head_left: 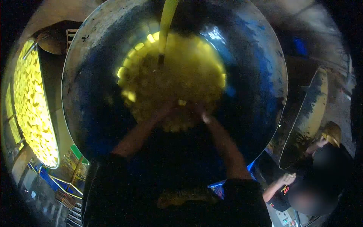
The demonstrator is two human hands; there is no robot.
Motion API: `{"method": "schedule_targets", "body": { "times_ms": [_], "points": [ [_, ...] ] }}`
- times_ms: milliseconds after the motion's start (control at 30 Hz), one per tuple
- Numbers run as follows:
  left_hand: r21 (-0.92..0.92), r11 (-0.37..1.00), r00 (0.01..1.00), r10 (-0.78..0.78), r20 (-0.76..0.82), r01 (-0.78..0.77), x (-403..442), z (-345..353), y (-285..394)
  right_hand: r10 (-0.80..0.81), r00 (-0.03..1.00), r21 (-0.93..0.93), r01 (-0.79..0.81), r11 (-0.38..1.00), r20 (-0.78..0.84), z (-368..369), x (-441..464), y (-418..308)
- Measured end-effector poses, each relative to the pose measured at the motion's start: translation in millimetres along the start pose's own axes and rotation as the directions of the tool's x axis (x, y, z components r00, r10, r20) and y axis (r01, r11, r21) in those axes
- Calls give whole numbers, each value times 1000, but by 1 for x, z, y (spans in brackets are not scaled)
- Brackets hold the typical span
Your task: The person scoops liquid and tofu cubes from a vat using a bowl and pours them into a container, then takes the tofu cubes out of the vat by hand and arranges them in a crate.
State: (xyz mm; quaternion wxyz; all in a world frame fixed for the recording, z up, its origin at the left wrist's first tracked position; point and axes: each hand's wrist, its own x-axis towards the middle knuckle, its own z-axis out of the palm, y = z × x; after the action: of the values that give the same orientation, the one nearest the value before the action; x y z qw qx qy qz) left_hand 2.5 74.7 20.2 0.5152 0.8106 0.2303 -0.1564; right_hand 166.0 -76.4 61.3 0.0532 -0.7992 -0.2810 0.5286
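Between fingers of left hand (pixel 170 109) and right hand (pixel 200 110), small yellow piece (pixel 182 102). Both reach low into big pan (pixel 264 75), likely because food (pixel 177 126) sits at bottom. Fingers too dim: can't tell apart or closed. Beyond fingertips, yellow pole (pixel 166 22).

The floor (pixel 42 205) is being dimly lit; leftward, what seems a blue frame (pixel 47 178) is being half-shadowed.
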Motion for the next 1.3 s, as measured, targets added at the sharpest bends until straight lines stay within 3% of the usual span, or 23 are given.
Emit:
{"method": "schedule_targets", "body": {
  "times_ms": [133, 167, 233, 267, 300, 367, 400, 467, 533, 567, 633, 667, 733, 767, 800, 833, 900, 933, 1000, 1067, 1100, 1133, 1300],
  "points": [
    [-71, 997, 980, -20, -196, 7, 46, 35, 9, -193, 975, 50, 188, 981, 113, -84, 61, 5],
    [-67, 998, 978, -34, -204, 21, 54, 30, 15, -254, 961, 135, 239, 962, 109, -104, 79, 6],
    [59, 989, 981, 144, -133, -137, 51, -12, 49, -353, 930, 387, 291, 875, 99, -130, 109, 3],
    [60, 989, 980, 141, -141, -134, 56, -6, 51, -305, 952, 191, 305, 933, -29, -145, 112, -25],
    [-321, 945, 974, -11, -228, -64, 59, 8, 53, -276, 947, -8, 279, 960, -166, -160, 109, -61],
    [-655, 755, 950, -186, -252, -26, 61, 20, 44, -282, 856, -366, 119, 923, -433, -175, 114, -114],
    [-580, 814, 945, -161, -284, -36, 63, 21, 38, -289, 854, -368, 126, 921, -432, -170, 135, -119],
    [-412, 910, 933, -107, -344, -47, 67, 20, 27, -318, 746, -295, 169, 940, -585, -155, 181, -126],
    [-394, 918, 945, -84, -316, -50, 64, 5, 18, -292, 792, -295, 148, 944, -536, -136, 218, -121],
    [-419, 907, 955, -81, -286, -49, 60, -6, 12, -318, 713, 142, 505, 851, -625, -129, 225, -126],
    [-502, 864, 968, -98, -231, -32, 54, -25, -3, -279, 653, 492, 731, 472, -704, -125, 225, -127],
    [-551, 834, 972, -110, -208, -23, 52, -33, -13, -386, 637, 158, 628, 762, -667, -128, 223, -115],
    [-644, 765, 966, -162, -201, -6, 51, -48, -31, -482, 656, -242, 426, 872, -581, -131, 211, -89],
    [-684, 729, 958, -191, -212, -6, 53, -51, -41, -406, 764, 204, 561, 803, -502, -127, 202, -75],
    [-726, 688, 950, -222, -219, -7, 55, -54, -48, -376, 848, 619, 530, 580, -374, -123, 185, -73],
    [-763, 647, 936, -261, -238, -14, 58, -55, -53, -376, 851, 618, 524, 586, -366, -121, 167, -72],
    [-815, 579, 902, -334, -274, -33, 66, -50, -61, -404, 855, 408, 513, 756, -326, -134, 96, -106],
    [-825, 563, 884, -360, -297, -48, 71, -46, -63, -403, 856, 407, 511, 757, -324, -120, 85, -102],
    [-773, 626, 860, -335, -385, -102, 78, -38, -63, -382, 882, 729, 452, 514, -277, -88, 71, -93],
    [-502, 841, 820, -134, -556, -203, 80, -31, -66, -380, 889, 847, 396, 356, -256, -76, 69, -97],
    [-474, 854, 797, -126, -591, -217, 84, -27, -62, -356, 911, 643, 402, 651, -209, -75, 65, -106],
    [-458, 858, 786, -113, -608, -231, 84, -24, -58, -329, 923, 473, 384, 793, -198, -72, 61, -116],
    [-644, 732, 797, -245, -553, -222, 82, -17, -40, -321, 891, 473, 445, 760, -322, -61, 39, -145]
  ]
}}
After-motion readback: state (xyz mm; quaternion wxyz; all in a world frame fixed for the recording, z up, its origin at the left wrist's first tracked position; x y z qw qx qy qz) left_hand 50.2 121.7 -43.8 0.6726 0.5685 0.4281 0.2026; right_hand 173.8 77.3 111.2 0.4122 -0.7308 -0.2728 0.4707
